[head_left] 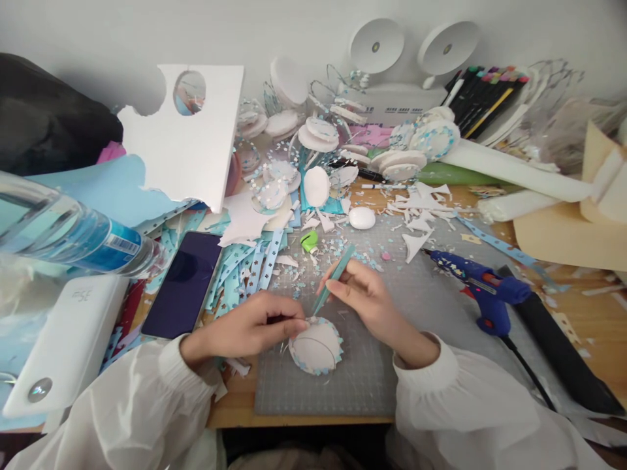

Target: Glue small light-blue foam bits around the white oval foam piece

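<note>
A round white foam disc (316, 358) with small blue and white paper pieces around its rim is over the near part of the grey cutting mat (279, 398). My left hand (255, 323) pinches the disc at its upper left edge, fingers closed. In my right hand (365, 297) is a pair of teal tweezers (337, 277), held like a pen, their tips at the disc's top edge. Whether the tips grip anything is too small to tell. A thin curved line, like a wire or thread, crosses the disc's face.
A blue glue gun (475, 281) lies at right, its cord running toward me. A phone (183, 284), a white power bank (68, 339) and a water bottle (98, 228) are at left. Foam scraps, a green punch (309, 242) and several decorated discs lie beyond my hands.
</note>
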The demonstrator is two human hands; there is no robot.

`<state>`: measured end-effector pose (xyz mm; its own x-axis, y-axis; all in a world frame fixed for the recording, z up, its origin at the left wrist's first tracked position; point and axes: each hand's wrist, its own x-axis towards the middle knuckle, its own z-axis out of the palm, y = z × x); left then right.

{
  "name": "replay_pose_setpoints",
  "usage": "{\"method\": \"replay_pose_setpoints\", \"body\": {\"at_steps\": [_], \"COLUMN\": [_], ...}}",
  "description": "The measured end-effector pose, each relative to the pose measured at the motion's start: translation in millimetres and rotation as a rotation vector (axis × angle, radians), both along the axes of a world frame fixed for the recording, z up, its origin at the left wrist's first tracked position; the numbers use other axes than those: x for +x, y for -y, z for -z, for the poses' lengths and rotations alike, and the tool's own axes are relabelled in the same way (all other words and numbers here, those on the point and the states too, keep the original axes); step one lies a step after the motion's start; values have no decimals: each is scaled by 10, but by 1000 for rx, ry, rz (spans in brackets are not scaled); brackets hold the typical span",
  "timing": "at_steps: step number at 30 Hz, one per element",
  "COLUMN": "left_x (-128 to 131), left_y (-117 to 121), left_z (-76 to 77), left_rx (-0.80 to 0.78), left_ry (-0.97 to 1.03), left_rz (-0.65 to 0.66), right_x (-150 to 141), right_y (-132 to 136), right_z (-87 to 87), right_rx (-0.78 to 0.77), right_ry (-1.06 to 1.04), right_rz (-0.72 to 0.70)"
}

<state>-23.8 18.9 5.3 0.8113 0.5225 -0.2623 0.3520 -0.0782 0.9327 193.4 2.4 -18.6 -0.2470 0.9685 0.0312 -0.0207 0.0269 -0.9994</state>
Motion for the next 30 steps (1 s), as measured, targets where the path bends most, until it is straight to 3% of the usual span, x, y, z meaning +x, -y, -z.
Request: {"method": "replay_pose_setpoints", "body": {"at_steps": [5, 10, 12, 14, 18, 22, 30], "left_x": [9, 18, 13, 8, 10, 26, -10], "left_y": [26, 62, 70, 75, 85, 89, 95], "left_z": [14, 51, 62, 70, 77, 59, 24], "left_rx": [68, 286, 350, 400, 480, 581, 502], "left_ry": [-24, -43, -60, -81, -120, -152, -73], "left_rz": [-1, 10, 34, 67, 71, -9, -117], "right_x": [96, 179, 200, 217, 228, 205, 165], "right_y": [-98, -144, -141, -129, -87, -55, -33], "right_z": [43, -89, -146, -174, -143, -81, -26], "right_rx": [169, 540, 638, 620, 400, 383, 322], "right_ry": [-128, -48, -14, 32, 224, 407, 441], "right_rz": [317, 734, 826, 795, 501, 258, 96]}}
